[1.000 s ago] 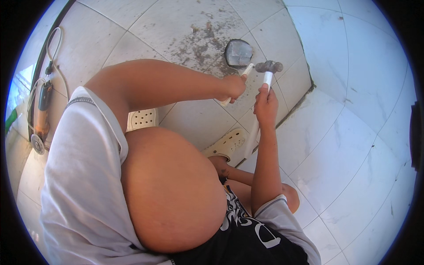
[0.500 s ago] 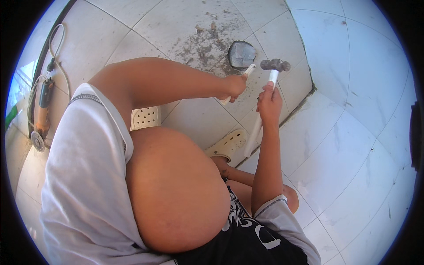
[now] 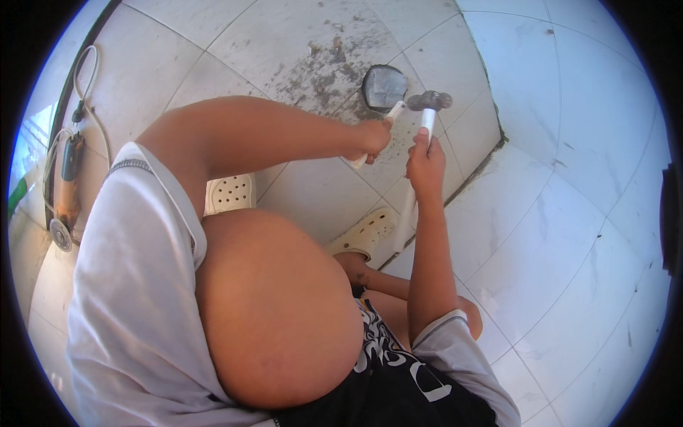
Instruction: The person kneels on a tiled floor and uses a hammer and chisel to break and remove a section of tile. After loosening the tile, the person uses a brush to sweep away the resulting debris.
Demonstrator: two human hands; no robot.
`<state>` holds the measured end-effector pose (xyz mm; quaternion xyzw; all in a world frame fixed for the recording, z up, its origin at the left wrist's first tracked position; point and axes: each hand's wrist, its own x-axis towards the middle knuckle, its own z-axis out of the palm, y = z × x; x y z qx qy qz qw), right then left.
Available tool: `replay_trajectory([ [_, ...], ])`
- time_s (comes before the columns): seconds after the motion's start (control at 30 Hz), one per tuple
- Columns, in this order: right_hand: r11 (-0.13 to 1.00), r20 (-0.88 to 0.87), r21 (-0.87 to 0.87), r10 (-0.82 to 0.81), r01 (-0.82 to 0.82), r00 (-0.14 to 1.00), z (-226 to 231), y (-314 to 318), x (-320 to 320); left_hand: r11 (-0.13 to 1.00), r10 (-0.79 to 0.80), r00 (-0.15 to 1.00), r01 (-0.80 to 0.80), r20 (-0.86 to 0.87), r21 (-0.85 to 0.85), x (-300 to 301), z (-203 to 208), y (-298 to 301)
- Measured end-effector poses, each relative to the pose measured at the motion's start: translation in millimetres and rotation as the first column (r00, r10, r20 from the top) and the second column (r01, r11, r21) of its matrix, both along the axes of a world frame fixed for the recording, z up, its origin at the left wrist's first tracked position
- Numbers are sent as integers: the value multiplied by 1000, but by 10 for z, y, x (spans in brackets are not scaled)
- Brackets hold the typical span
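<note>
Pair of hands with hammer and slim tool

Left hand [image 3: 368,140]: arm extended sideways, fingers closed round a slim white tool [image 3: 396,111], tip slanting up beside the dark-edged opening [image 3: 385,86].
Right hand [image 3: 427,165]: forearm raised, fingers wrapped round the hammer [image 3: 430,102], its head just beside the tool's tip; contact cannot be told.
Surroundings, left to right: corded angle grinder [image 3: 69,174]; pale tiled floor [image 3: 160,46] bearing dark grit [image 3: 331,67]; cream clogs [image 3: 364,232]; glossier white tiles [image 3: 541,235].
</note>
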<state>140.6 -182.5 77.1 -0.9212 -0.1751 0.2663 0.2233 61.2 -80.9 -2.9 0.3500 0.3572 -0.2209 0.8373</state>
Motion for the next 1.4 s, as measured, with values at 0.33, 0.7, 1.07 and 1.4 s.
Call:
replay_trajectory([
  [0.33,996,-45,-10,-87,87,995,70,-194,-181,349,-732,669,205,129,914,-208,-96,210],
  [0.7,946,-200,32,-309,322,930,333,-494,-360,512,-694,714,402,91,759,56,-162,239],
  [1.07,946,-230,10,-313,324,921,383,-584,-405,462,-645,760,306,78,833,36,-267,416],
  [1.4,955,-243,-42,-295,293,924,678,-588,-360,488,-608,787,268,104,831,-19,-315,306],
])
